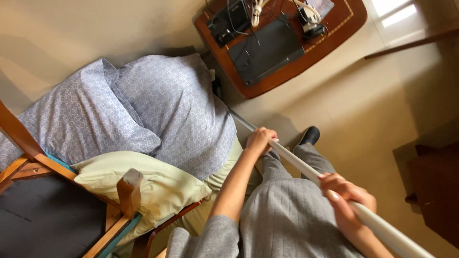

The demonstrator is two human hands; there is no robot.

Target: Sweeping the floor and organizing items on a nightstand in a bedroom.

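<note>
Two bare hands are clenched around one long, smooth, white round pole (306, 169): the left hand (260, 140) grips it farther down its length, the right hand (346, 196) nearer the person's body. The pole runs on a slant, its long axis going from the lower right up toward the left, over the person's grey trousers (287, 210) and the beige floor (363, 110). Its far end points under the blue patterned pillows (143, 110), near the brown wooden table (334, 28).
</note>
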